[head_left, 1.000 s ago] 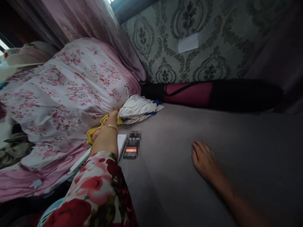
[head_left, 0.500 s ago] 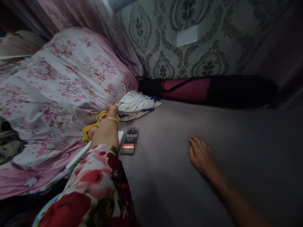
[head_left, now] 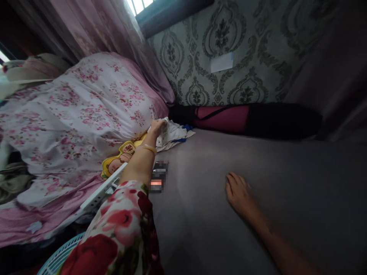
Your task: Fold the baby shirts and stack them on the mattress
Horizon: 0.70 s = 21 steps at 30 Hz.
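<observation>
My left hand [head_left: 157,126] is closed on a white cloth [head_left: 175,131], at the edge of a small pile of white and blue fabric. The arm, in a floral sleeve with a pale bangle, stretches forward across the view. My right hand [head_left: 237,193] lies palm down on the grey bed sheet [head_left: 200,221], its fingers loosely extended and holding nothing. Beneath and beside my left forearm are a yellow cartoon cushion [head_left: 114,163] and a white perforated frame [head_left: 100,191]. A dark phone-like device [head_left: 159,173], partly pixelated, rests just right of that forearm.
A long black and maroon bag [head_left: 223,116] lies along the patterned wall [head_left: 197,57]. Floral bedding [head_left: 86,99] is heaped on the left beneath pink curtains [head_left: 100,26]. A light blue plastic basket [head_left: 63,254] stands at lower left.
My left hand has moved rightward and forward from the cloth's left end onto the cloth. The view has tipped up slightly, showing more window. My right hand stays resting on the sheet.
</observation>
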Each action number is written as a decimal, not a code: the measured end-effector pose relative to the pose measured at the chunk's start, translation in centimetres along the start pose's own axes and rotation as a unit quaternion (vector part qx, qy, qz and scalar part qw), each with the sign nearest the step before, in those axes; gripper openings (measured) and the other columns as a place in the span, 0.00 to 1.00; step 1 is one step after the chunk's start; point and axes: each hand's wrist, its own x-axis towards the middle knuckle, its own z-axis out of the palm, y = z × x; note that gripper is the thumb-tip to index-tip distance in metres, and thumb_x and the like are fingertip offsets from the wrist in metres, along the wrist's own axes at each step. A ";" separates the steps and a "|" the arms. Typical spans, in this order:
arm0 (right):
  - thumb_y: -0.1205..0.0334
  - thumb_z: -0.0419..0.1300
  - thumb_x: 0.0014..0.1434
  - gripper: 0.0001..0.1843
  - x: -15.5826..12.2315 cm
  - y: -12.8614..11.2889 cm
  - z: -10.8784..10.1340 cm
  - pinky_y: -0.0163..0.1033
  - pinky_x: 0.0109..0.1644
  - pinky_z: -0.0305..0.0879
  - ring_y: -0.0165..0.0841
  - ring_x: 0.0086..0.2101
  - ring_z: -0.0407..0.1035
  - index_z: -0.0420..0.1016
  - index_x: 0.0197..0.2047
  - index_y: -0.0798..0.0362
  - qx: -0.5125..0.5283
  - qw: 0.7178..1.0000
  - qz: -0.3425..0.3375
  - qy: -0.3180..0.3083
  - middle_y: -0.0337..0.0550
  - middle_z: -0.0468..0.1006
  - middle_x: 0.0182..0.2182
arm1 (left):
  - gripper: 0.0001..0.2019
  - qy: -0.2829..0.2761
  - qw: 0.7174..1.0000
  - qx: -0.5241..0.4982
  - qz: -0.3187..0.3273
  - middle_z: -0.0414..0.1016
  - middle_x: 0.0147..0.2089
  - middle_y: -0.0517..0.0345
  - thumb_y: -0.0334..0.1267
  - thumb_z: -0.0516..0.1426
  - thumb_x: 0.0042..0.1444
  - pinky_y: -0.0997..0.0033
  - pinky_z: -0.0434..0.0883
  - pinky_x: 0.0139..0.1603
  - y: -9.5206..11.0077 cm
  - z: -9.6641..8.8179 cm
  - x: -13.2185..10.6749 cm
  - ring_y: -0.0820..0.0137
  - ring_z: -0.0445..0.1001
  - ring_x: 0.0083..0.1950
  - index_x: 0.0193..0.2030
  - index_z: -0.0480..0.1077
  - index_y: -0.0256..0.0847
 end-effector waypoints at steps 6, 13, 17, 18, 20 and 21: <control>0.63 0.44 0.66 0.22 0.1 -0.3 -0.7 0.53 0.54 0.66 0.47 0.53 0.66 0.74 0.53 0.60 0.015 1.000 0.003 -0.006 0.58 0.73 0.53 | 0.15 -0.046 0.987 0.058 0.145 0.75 0.32 0.55 0.26 0.54 0.41 0.70 0.66 0.43 3.9 3.2 -3.7 0.67 0.71 0.38 0.36 0.78 0.34; 0.64 0.43 0.67 0.22 -0.2 -0.4 -1.4 0.54 0.55 0.66 0.46 0.54 0.66 0.73 0.55 0.60 0.029 0.999 0.007 -0.016 0.58 0.72 0.55 | 0.21 -0.079 0.876 0.194 0.435 0.70 0.42 0.53 0.29 0.51 0.52 0.70 0.66 0.42 7.8 5.2 -11.6 0.66 0.70 0.41 0.51 0.74 0.42; 0.64 0.45 0.66 0.21 -0.3 -0.1 -1.8 0.52 0.57 0.65 0.44 0.54 0.66 0.73 0.55 0.58 0.086 0.996 0.006 -0.005 0.57 0.72 0.54 | 0.23 -0.104 0.827 0.215 0.509 0.66 0.45 0.53 0.30 0.51 0.55 0.71 0.66 0.40 9.4 4.8 -15.6 0.66 0.69 0.42 0.58 0.68 0.43; 0.64 0.46 0.65 0.21 -0.3 0.1 -2.0 0.51 0.58 0.65 0.43 0.54 0.66 0.72 0.55 0.57 0.109 0.994 0.011 -0.003 0.57 0.73 0.53 | 0.22 -0.114 0.818 0.210 0.523 0.66 0.45 0.53 0.30 0.51 0.55 0.71 0.66 0.40 9.6 4.7 -16.3 0.67 0.69 0.42 0.58 0.67 0.43; 0.64 0.47 0.64 0.20 0.1 0.5 -2.5 0.49 0.58 0.65 0.41 0.53 0.68 0.72 0.55 0.56 0.157 0.987 0.041 0.007 0.55 0.74 0.51 | 0.22 -0.135 0.801 0.184 0.553 0.65 0.43 0.54 0.30 0.51 0.55 0.72 0.67 0.41 9.9 4.7 -17.3 0.68 0.68 0.42 0.57 0.68 0.43; 0.64 0.47 0.64 0.20 0.4 0.7 -2.9 0.48 0.57 0.65 0.41 0.52 0.69 0.72 0.54 0.56 0.178 0.981 0.069 0.020 0.54 0.75 0.50 | 0.22 -0.146 0.793 0.164 0.568 0.64 0.42 0.55 0.29 0.51 0.55 0.72 0.67 0.41 10.1 4.8 -17.7 0.68 0.68 0.42 0.56 0.68 0.43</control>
